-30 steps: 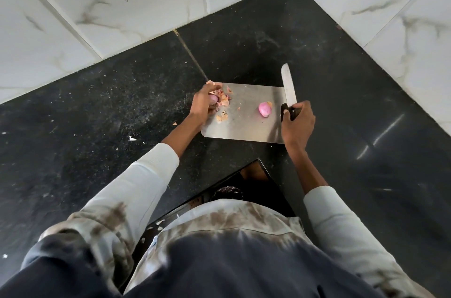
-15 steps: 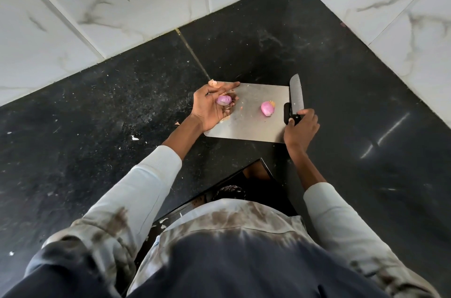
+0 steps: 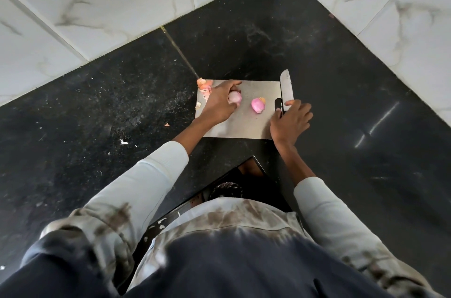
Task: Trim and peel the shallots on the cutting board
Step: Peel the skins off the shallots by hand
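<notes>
Left hand [image 3: 219,105] lowered shallot [image 3: 234,97] to board [image 3: 244,127], right hand [image 3: 290,122] touching knife [image 3: 286,90]

Scene was evenly lit, fairly bright, soft daylight-type light w/ no hard shadows. White tiled walls [image 3: 97,17] were near overexposed at top, veins still readable. Black surface [image 3: 85,114] was glossy: a thin streak of glare [image 3: 377,127] sat at right, plus faint hazy reflections toward the back corner. Metal board [image 3: 246,127] gave a dull sheen, no blown highlight. Left hand [image 3: 219,105] and right hand [image 3: 290,122] cast only weak, diffuse shadows on it. Wide-angle lens bent the tile joints and wall lines outward toward the edges. Centre was reasonably sharp; the clothing [image 3: 219,261] at bottom, close to cam, was soft and smeared.
</notes>
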Demonstrator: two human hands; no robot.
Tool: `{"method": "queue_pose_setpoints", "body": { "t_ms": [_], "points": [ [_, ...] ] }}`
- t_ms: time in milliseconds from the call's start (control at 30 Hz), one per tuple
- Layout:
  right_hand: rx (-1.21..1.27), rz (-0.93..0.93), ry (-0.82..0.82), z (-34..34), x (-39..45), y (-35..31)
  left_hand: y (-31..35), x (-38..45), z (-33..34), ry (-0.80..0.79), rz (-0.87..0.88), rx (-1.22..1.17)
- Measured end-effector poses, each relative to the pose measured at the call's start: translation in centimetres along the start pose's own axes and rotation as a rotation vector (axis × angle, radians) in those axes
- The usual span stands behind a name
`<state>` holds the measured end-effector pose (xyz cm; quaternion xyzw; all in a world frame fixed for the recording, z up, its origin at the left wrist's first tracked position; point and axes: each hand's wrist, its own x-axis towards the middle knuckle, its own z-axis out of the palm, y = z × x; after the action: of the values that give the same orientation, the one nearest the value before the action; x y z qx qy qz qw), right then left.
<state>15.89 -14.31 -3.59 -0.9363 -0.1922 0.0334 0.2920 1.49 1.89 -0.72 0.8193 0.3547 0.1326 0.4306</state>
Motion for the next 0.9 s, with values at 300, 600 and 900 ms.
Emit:
{"method": "queue_pose_setpoints", "body": {
  "t_ms": [300,600,900],
  "points": [
    [0.206,-0.201,-0.369,2.1,1.1,-1.2,0.7,1.6,2.2,0.019,0.002,0.106],
    [0.333,-0.244,-0.35,1.7,1.9,-1.1,1.3,2.4,3.5,0.03,0.015,0.158],
    [0.509,-0.39,-0.248,-0.9,2.5,-4.6,2.8,3.0,2.7,0.178,-0.17,-0.162]
  ]
}}
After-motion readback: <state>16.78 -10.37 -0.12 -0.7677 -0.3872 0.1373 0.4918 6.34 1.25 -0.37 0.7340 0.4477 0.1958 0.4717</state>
